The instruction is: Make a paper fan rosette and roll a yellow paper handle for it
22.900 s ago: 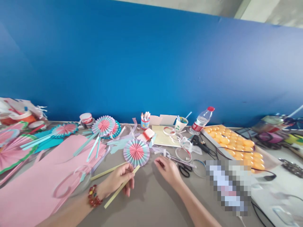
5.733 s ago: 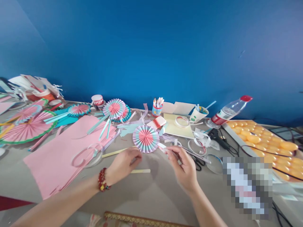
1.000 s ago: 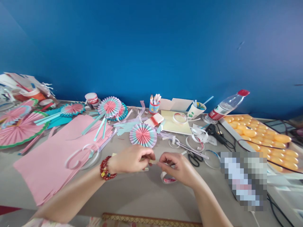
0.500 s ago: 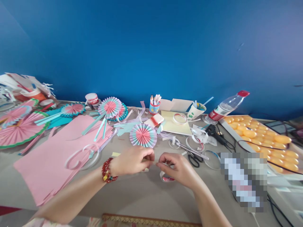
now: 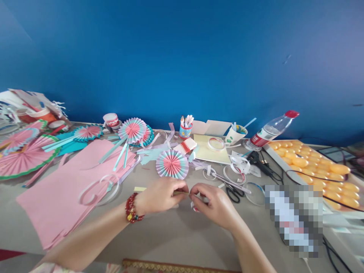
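My left hand (image 5: 162,195), with a red bead bracelet (image 5: 132,208) at its wrist, is closed in a pinch on a thin pale strip (image 5: 181,193). Close beside it, my right hand (image 5: 212,201) has its fingertips pinched at the strip's other end. A small roll with red and white on it (image 5: 194,207) shows partly behind the right fingers. Just beyond both hands lies a pleated round paper fan (image 5: 172,164), pink in the middle with blue and lilac edges. A short yellow strip (image 5: 140,189) lies by my left hand.
Pink paper sheets (image 5: 59,193) and more fans (image 5: 132,130) lie left. Behind stand a pencil cup (image 5: 185,131) and a paper cup (image 5: 236,135). Scissors (image 5: 233,193), a glue gun (image 5: 260,163), a tilted bottle (image 5: 270,131) and a tray of orange balloon-like objects (image 5: 313,167) are right.
Both hands have come slightly closer together, my left hand shifting a little to the right. Less of the small roll shows behind my right hand.
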Tool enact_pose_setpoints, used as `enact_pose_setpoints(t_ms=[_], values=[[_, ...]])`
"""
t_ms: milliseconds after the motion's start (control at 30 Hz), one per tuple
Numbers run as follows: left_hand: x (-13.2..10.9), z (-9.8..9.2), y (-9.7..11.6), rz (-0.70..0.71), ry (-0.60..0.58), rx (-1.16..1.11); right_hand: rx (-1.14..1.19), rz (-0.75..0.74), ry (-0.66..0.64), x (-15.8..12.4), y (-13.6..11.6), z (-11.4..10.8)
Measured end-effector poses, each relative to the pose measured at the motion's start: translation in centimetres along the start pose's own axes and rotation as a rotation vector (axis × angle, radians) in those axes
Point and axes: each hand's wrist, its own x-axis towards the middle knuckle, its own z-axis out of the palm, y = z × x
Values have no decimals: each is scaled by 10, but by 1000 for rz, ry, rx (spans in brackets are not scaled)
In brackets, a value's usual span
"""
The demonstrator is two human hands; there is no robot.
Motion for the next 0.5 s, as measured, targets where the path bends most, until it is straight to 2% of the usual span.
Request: enact_pose_setpoints(t_ms=[500], values=[[0,8,6,-11,80,48,-93,-194,68,-1,2,7]])
